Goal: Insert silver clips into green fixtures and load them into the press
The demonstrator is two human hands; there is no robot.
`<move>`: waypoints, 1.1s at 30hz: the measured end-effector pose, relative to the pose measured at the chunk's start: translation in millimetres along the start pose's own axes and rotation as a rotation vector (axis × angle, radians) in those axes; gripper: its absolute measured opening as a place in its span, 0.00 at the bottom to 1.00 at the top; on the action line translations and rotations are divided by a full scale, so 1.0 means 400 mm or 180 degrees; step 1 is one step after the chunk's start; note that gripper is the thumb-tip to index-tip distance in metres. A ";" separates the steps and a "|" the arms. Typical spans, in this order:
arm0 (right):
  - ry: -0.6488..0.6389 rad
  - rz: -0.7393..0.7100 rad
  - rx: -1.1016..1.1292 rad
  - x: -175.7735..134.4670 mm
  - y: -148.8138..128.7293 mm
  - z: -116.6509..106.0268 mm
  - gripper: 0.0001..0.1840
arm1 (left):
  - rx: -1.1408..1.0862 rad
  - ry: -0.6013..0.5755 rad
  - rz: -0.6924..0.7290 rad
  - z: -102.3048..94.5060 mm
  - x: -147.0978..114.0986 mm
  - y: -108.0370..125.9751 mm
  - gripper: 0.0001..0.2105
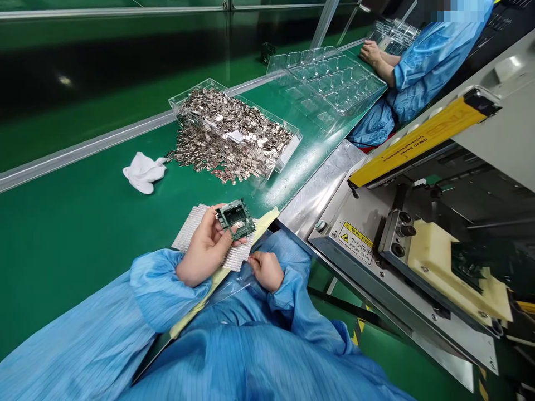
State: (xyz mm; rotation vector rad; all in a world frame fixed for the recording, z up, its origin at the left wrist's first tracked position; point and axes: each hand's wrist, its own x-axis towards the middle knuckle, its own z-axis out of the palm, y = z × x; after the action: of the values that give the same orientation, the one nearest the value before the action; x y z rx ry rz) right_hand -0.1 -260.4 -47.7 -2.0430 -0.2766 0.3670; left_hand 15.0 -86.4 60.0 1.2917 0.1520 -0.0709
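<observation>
My left hand (205, 245) is wrapped round a dark green plastic housing (237, 218), squarish with a hollow middle and notched edges, held tilted. Beneath it lies a light sheet (189, 227) covered with rows of small silvery-grey pieces, at the table's near edge. The fingers of my right hand (267, 270) are pinched together at the sheet's lower right corner; what is between the fingertips is too small to tell. A yellow strip (266, 220) runs along the table edge under the sheet, partly hidden by my left arm.
Small metal pieces (234, 125) fill a clear tray (288, 153) and spill onto the green table (96, 228). A white cloth-like item (144, 171) lies left. Clear compartment trays (334, 78) stand farther back, near a co-worker's hands (371, 54). A machine (376, 262) with a warning label stands right.
</observation>
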 end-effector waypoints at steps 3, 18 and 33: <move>-0.0086 0.0099 -0.0017 0.004 0.012 -0.019 0.20 | -0.0032 0.0029 0.0096 -0.008 -0.007 0.012 0.24; 0.0642 -0.0533 -0.0009 -0.017 -0.174 -0.135 0.09 | 0.0006 0.0071 0.0173 -0.070 -0.088 -0.007 0.22; 0.1194 -0.0940 0.0825 0.032 -0.335 0.002 0.03 | 0.0460 -0.0111 0.0549 -0.067 -0.100 -0.010 0.17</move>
State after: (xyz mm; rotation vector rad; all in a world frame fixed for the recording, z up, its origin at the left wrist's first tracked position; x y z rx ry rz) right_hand 5.7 -191.9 68.0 -1.7409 -0.2773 -0.1569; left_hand -26.9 -63.1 55.1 1.4422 0.0050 0.0440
